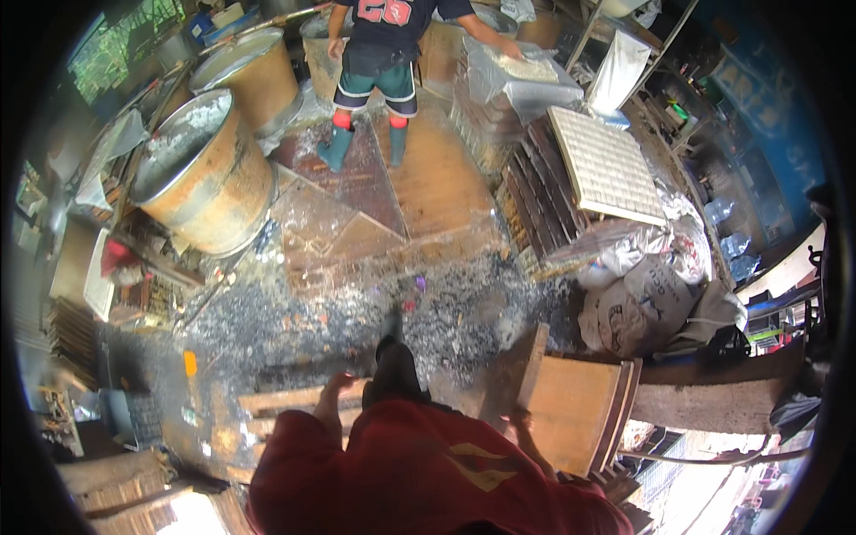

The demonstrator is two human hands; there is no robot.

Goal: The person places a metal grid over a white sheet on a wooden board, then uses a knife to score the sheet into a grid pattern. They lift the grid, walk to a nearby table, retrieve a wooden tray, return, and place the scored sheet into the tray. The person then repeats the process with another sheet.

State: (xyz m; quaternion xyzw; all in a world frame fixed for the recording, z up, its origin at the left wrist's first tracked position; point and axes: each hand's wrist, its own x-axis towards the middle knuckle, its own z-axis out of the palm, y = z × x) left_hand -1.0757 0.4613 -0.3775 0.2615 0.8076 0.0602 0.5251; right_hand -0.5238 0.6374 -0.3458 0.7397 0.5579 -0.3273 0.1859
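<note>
My left hand point(335, 387) hangs beside my leg, above some pale wooden slats point(276, 401) low on the floor; nothing shows in it, but its fingers are too small and blurred to read. At the near left edge of a shallow wooden tray point(578, 401) is my right hand point(517, 417). This tray has raised rims and a tan inside, and lies on top of other wooden pieces. Whether the right fingers grip the rim or only rest by it is unclear. One of my dark boots point(390, 343) is forward on the floor.
Wooden boards point(437, 192) cover the wet floor ahead, where another person point(379, 53) reaches toward a plastic-covered stack point(499, 76). Large rusty drums point(209, 187) line the left. On the right stand stacked trays point(544, 192), a white gridded panel point(606, 165) and filled sacks point(637, 308).
</note>
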